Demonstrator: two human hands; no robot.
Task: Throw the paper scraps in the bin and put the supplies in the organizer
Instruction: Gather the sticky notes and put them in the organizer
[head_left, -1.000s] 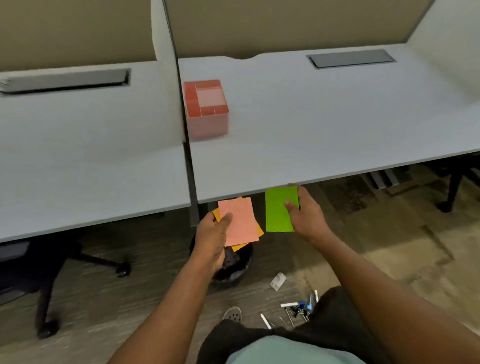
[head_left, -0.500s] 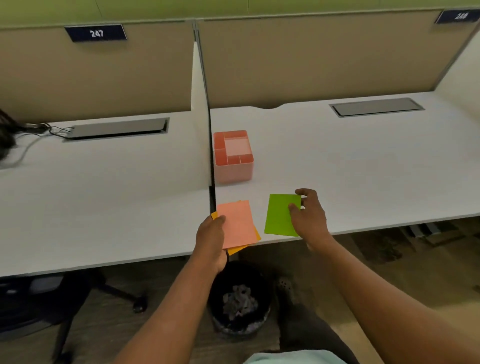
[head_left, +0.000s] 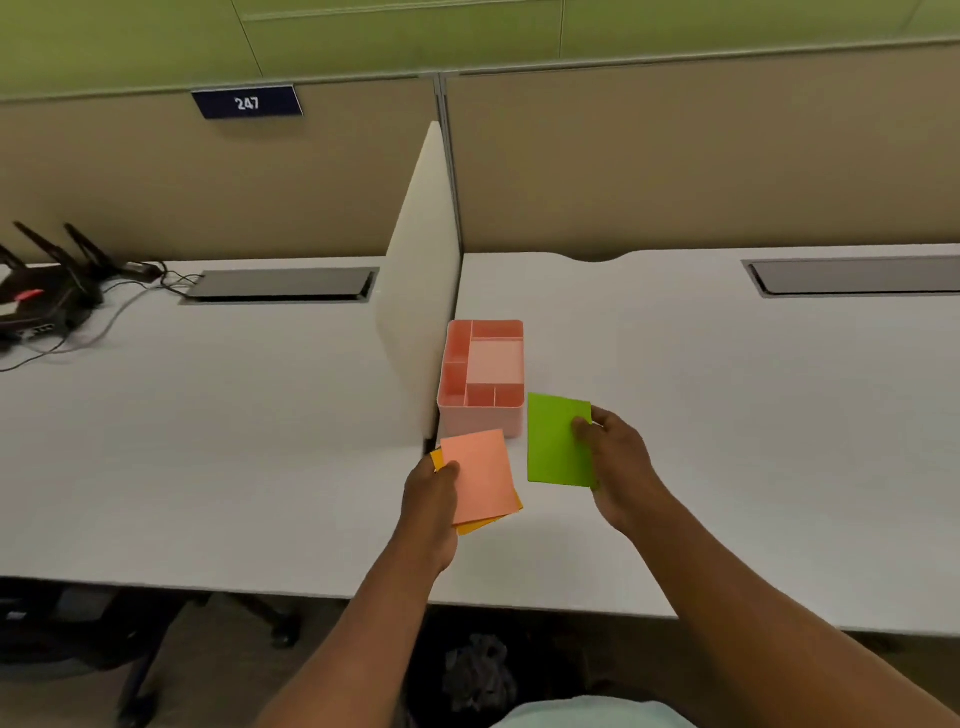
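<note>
A pink organizer (head_left: 480, 413) with several empty compartments stands on the white desk (head_left: 727, 415), against the divider. My left hand (head_left: 431, 499) holds a pink sticky-note pad (head_left: 480, 475) stacked on an orange pad (head_left: 480, 525), just in front of the organizer. My right hand (head_left: 618, 462) grips a green sticky-note pad (head_left: 553, 441) by its right edge, beside the organizer's front right corner. Below the desk edge, a black bin (head_left: 475, 675) with crumpled grey paper inside is partly hidden by my arms.
A white divider panel (head_left: 421, 291) separates the two desks. On the left desk sit a black router with antennas (head_left: 36, 296) and cables. Grey cable-tray lids (head_left: 857, 275) lie at the back of each desk. A chair base (head_left: 145, 639) stands under the left desk.
Both hands rose from below the desk edge and moved forward over the desk toward the organizer, still holding the pads. The view tilted up, so the floor supplies are out of sight.
</note>
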